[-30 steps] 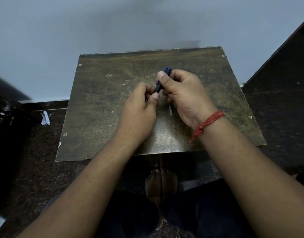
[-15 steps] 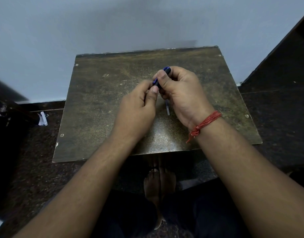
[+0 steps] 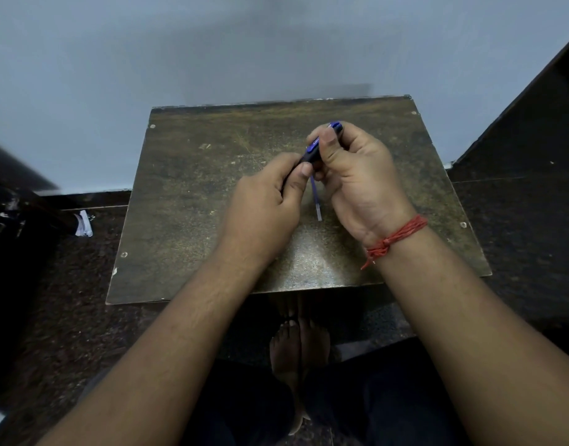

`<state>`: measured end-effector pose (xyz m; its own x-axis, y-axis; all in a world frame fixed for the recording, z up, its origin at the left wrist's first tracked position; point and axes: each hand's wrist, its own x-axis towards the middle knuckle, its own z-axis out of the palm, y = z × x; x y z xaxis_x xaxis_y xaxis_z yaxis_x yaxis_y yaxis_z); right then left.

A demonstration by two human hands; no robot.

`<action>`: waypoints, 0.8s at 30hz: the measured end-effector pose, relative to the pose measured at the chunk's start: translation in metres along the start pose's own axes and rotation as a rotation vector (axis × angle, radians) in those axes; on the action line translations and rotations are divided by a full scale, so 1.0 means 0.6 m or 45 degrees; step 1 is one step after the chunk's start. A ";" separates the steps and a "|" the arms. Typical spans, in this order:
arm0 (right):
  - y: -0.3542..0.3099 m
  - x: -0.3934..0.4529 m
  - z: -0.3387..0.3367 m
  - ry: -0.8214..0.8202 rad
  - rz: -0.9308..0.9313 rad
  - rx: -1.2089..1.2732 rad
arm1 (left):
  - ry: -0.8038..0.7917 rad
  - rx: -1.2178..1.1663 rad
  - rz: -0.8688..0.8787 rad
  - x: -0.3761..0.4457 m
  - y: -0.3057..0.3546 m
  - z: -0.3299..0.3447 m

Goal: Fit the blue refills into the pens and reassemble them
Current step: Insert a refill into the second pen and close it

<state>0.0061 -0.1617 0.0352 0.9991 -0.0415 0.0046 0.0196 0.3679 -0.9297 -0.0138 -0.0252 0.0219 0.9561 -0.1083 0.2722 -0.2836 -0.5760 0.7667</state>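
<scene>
1. Nearest to the camera are the two forearms, and below them the bare feet (image 3: 297, 349) on the dark floor (image 3: 67, 317). The right wrist carries a red thread (image 3: 395, 236).
2. The left hand (image 3: 264, 207) is closed; its thumb and fingers pinch the lower end of the pen (image 3: 312, 152). What exactly it grips there is hidden by the fingers.
3. The right hand (image 3: 354, 175) is closed around the upper part of the pen, with the thumb pressed on the barrel beside the blue clip.
4. The pen is held in the air above the middle of the table (image 3: 196, 194), between the two hands. Its long axis goes diagonally: the clip end points up and to the right, away from the person, and the other end goes down into the left hand.
5. A thin blue refill (image 3: 316, 201) shows between the hands, almost vertical, with its pale end towards the person. I cannot tell if it hangs from the right hand or lies on the table.
6. In my judgement the pen is light, stiff and smooth, so it may slip; it is better to grip near the joint. The refill probably bends easily and should be held close to the end that enters the barrel.
7. Farthest is the grey wall (image 3: 212, 43).
</scene>
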 end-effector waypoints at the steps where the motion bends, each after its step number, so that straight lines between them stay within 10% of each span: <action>1: -0.004 0.005 -0.003 0.061 -0.021 0.067 | 0.006 0.012 -0.002 -0.002 -0.003 0.001; 4: -0.018 0.023 -0.038 0.317 -0.177 -0.100 | 0.019 0.023 -0.021 -0.008 -0.011 0.003; 10: -0.007 0.021 -0.067 0.294 -0.282 -1.468 | 0.109 -0.407 -0.280 0.000 -0.020 -0.002; 17: 0.009 0.015 -0.030 0.134 -0.289 -1.986 | 0.031 -1.265 -0.658 0.009 -0.021 -0.013; 24: 0.015 0.021 -0.025 0.141 -0.110 -2.121 | -0.024 -1.313 -0.696 0.007 -0.018 -0.011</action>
<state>0.0186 -0.1727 0.0211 0.9886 -0.0954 0.1166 -0.0597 -0.9588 -0.2777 -0.0070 -0.0142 0.0189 0.9679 -0.0668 -0.2421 0.2490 0.3807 0.8905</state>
